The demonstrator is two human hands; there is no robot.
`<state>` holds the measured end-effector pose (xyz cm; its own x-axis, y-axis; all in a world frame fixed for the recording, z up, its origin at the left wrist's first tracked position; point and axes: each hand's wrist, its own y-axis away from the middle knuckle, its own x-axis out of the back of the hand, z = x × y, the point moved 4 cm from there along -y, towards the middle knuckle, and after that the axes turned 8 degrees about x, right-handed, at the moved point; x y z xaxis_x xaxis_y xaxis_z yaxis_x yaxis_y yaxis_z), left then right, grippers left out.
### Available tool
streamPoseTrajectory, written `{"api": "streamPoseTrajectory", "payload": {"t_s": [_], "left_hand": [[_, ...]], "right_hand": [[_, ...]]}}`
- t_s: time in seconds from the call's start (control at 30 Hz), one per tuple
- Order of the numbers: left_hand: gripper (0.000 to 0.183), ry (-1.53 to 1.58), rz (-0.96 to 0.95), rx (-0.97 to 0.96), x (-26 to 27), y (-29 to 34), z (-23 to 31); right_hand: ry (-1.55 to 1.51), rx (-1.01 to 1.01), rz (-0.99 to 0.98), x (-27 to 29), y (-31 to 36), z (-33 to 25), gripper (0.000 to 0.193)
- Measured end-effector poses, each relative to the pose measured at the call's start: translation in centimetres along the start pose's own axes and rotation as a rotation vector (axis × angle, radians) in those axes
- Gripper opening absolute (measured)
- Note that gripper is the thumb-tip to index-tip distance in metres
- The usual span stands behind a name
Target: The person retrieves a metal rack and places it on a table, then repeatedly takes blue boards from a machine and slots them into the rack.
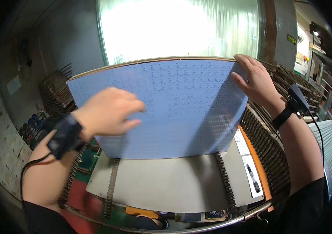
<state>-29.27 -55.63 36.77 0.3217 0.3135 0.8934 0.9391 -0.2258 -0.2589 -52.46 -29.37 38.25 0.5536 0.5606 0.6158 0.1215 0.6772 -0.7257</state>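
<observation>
A large light-blue panel (162, 113) with rows of small dark marks stands upright, its lower edge between two toothed strips. My right hand (255, 76) holds its upper right corner, fingers over the top edge and thumb against the front face. More sheet edges (134, 61) show just behind its top. In front of the panel's left half is my left hand (109, 109), slightly blurred, with thumb and forefinger apart and nothing visible between them. Whether it touches the panel I cannot tell.
Below the panel lies a pale board (166, 179) between a left toothed strip (112, 187) and a right toothed strip (225, 179). Paper with a black pen (253, 178) lies at right. A metal rail (248, 216) runs along the near side. More slotted racks (265, 144) stand beside it.
</observation>
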Motion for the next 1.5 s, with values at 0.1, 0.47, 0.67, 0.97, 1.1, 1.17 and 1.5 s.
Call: {"api": "streamPoseTrajectory", "payload": {"t_s": [0.1, 0.47, 0.67, 0.97, 1.1, 1.17, 1.5], "left_hand": [[0.031, 0.049, -0.066, 0.021, -2.8, -4.6, 3.2], [0.028, 0.262, 0.339, 0.226, -0.7, -6.1, 2.3], [0.027, 0.205, 0.404, 0.169, -0.8, -4.8, 2.1], [0.032, 0.01, 0.642, 0.106, 0.4, -3.9, 1.8], [0.052, -0.087, 0.781, 0.241, 0.1, -3.4, -0.8], [0.063, -0.078, 0.765, 0.304, -0.5, -3.3, -1.7], [0.059, -0.072, 0.744, 0.294, -0.7, -3.1, -1.1]], "right_hand": [[0.016, -0.052, 0.031, -0.6, 0.1, -0.4, 0.051], [0.044, -0.043, 0.054, -0.9, 0.3, -0.6, 0.058], [0.109, 0.034, 0.09, -1.0, 0.8, -0.8, 0.067], [0.102, 0.035, 0.148, -1.2, 0.8, -0.8, 0.067], [0.094, 0.041, 0.128, -1.1, 0.6, -0.9, 0.069], [0.089, 0.032, 0.113, -1.0, 0.6, -0.9, 0.07], [0.04, 0.044, 0.096, -0.8, 0.4, -0.9, 0.067]]}}
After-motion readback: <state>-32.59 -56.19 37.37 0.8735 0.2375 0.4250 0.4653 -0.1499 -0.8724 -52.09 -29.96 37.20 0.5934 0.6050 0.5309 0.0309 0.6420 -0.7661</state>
